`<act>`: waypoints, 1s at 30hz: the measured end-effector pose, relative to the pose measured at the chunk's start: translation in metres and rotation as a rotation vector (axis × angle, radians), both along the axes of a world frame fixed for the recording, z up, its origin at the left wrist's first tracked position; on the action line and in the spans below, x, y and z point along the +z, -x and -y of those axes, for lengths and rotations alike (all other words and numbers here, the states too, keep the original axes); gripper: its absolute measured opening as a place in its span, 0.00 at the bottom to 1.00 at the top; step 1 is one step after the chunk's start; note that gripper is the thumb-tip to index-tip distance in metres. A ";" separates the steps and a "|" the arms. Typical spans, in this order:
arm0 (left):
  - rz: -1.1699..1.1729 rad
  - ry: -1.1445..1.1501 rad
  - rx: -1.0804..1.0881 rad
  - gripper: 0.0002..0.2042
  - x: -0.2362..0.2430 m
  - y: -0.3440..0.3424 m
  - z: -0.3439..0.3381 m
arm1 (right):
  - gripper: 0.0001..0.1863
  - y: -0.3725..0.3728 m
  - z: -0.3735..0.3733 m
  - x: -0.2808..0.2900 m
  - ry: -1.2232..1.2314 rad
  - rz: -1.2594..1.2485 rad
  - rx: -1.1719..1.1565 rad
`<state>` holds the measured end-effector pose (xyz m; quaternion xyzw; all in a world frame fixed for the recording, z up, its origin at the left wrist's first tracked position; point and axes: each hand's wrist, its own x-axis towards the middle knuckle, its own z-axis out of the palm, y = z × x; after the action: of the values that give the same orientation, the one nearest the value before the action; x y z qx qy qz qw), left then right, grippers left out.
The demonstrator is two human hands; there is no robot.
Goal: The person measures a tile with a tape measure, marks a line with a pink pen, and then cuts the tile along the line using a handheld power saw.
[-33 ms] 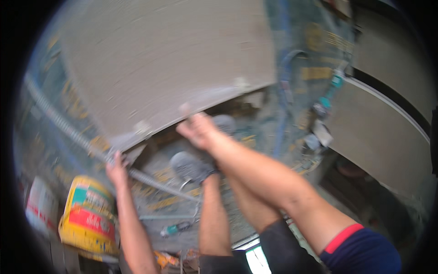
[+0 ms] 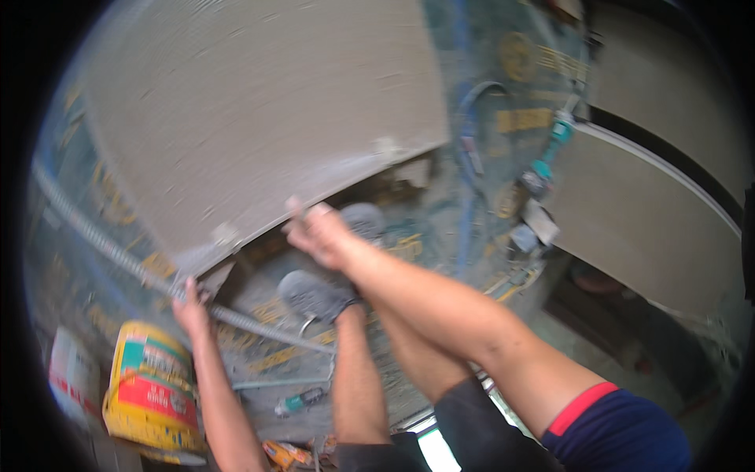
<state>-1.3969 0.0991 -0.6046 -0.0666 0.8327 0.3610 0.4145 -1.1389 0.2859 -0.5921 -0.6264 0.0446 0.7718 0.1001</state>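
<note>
**Big tile, two-hand hold**

Right hand [image 2: 318, 232] grips the tile [image 2: 259, 118] at its lower edge; left hand [image 2: 189, 303] clasps the seven o'clock corner. Tile fills twelve o'clock — a slip could drop it onto the shoes [image 2: 314, 295], bucket [image 2: 149, 385] nearby.

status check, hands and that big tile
Left hand on large grey tile lower corner. Right hand gripping its bottom edge. Metal rod and yellow bucket underneath.
</note>
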 end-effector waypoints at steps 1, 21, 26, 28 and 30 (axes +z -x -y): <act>-0.004 0.033 -0.032 0.06 0.001 0.008 0.014 | 0.16 0.002 -0.002 0.018 0.008 -0.014 0.189; 0.014 0.009 -0.115 0.07 0.251 -0.077 -0.076 | 0.16 -0.322 -0.139 -0.003 -0.767 1.236 1.501; -0.139 -0.130 -0.243 0.08 0.362 -0.054 -0.149 | 0.18 -0.313 -0.072 0.081 -0.592 0.868 1.346; -0.211 -0.203 -0.299 0.08 0.402 -0.046 -0.173 | 0.18 -0.320 -0.030 0.122 -0.625 0.800 1.299; -0.299 -0.247 -0.369 0.06 0.454 -0.044 -0.207 | 0.17 -0.299 -0.007 0.172 -0.465 0.668 1.185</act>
<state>-1.3526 0.3059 -0.1511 0.1914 0.8325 0.3840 0.3506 -0.8396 0.2927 -0.4200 -0.7104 -0.5017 0.4528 -0.1964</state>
